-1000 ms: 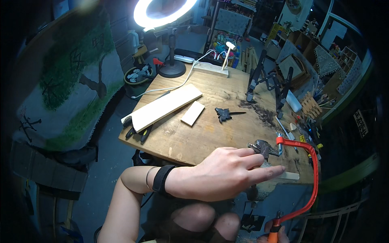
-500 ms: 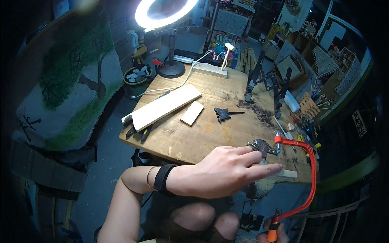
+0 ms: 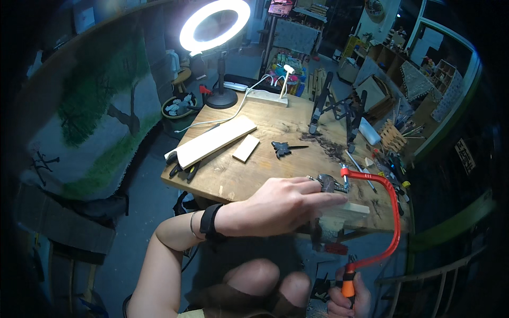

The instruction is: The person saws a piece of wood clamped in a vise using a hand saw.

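My left hand (image 3: 278,204) is palm down at the table's near edge, its fingers reaching over a pale wooden block (image 3: 356,209) and holding it there. Its thumb is hidden underneath. Beside the fingertips sits a dark metal clamp with a threaded screw (image 3: 331,184). Low on the right, my right hand (image 3: 354,299) wraps round the orange-and-black handle of a red-framed coping saw (image 3: 395,212). The saw's frame bows out to the right of the block, its upper end above the tabletop and its handle below the edge. The blade is too thin to make out.
On the wooden table (image 3: 233,180) lie a long board (image 3: 217,142), a small board (image 3: 246,148) and a black butterfly-shaped piece (image 3: 283,149). Behind stand a ring lamp (image 3: 221,98), a small mallet (image 3: 286,82) and a black folding stand (image 3: 334,108). Tools crowd the right edge.
The whole view has shifted, so the table and both hands sit higher and further left. More of my right hand on the saw handle now shows. My left hand keeps its place on the block.
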Tool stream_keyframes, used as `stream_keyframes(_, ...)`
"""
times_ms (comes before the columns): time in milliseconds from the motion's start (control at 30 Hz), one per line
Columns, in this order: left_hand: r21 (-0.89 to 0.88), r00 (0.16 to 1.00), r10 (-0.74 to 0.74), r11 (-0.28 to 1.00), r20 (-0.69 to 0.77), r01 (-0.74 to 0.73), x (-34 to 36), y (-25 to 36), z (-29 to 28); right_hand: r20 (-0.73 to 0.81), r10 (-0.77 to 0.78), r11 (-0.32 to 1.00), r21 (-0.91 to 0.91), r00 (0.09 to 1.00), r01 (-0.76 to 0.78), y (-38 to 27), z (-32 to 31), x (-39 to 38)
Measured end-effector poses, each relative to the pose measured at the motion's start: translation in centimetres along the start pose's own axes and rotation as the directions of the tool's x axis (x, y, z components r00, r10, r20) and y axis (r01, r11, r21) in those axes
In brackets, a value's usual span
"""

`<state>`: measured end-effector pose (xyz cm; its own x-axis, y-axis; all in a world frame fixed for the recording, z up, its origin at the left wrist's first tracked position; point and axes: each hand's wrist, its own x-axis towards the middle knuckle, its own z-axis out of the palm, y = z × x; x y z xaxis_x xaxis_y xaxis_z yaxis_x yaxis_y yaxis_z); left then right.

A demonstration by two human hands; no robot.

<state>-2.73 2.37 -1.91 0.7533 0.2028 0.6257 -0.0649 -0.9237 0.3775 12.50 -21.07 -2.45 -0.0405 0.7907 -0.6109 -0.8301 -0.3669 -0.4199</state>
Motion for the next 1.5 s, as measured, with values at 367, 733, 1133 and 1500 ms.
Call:
stream_keyframes(367, 0.027, 0.983, -0.131, 0.991, 0.126, 0.129, 0.9, 1.8, -0.6, 0.185, -0.1, 0.995, 0.02, 0.978, 0.098, 1.7, -0.7, -1.7)
stream_keyframes(733, 0.237, 0.909, -0.336, 0.93, 0.245, 0.28, 2.7, 3.3, -0.4, 0.212, -0.156, 0.977, -0.11, 0.965, 0.182, 1.4, 0.6, 0.0)
stream_keyframes(1133, 0.218, 0.987, -0.133, 0.97, 0.094, 0.11, 1.8, 0.9, 1.3, 0.309, -0.179, 0.982, -0.002, 0.934, 0.189, 0.8, 0.8, 2.4)
stream_keyframes(1500, 0.143, 0.982, -0.178, 0.975, 0.063, 0.168, 0.8, 0.8, 0.7, 0.401, -0.091, 0.989, 0.146, 0.911, 0.034, 0.9, 0.0, 4.0)
